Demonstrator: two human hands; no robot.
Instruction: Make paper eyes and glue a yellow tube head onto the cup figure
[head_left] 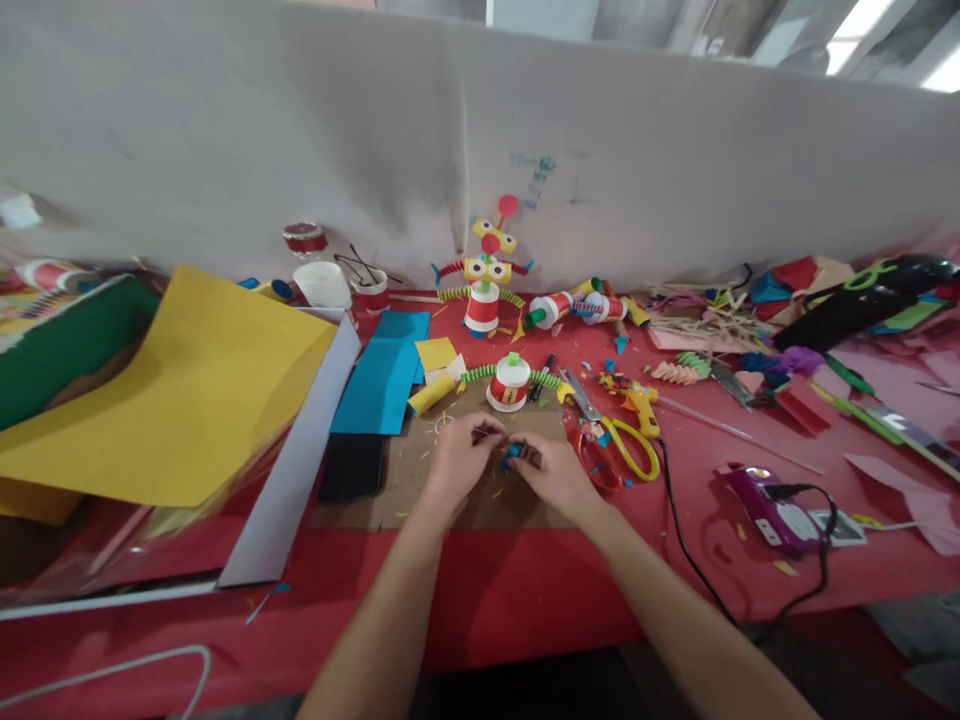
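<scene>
My right hand is closed on a small blue paper piece, its fingertips pinched together. Close by on the left, my left hand is also closed in a pinch; whatever its fingertips hold is too small to make out. Both hands are above a brown cardboard sheet. Just beyond them a red and white paper cup figure stands upside down, with green folded paper arms. A yellow paper roll lies beside its left arm. To the right are yellow-handled scissors and red-handled scissors.
Left are blue paper, a black phone and a box with a large yellow sheet. Finished cup figures stand behind. Rightward lie a yellow glue gun, its black cord, a purple device and a black bottle.
</scene>
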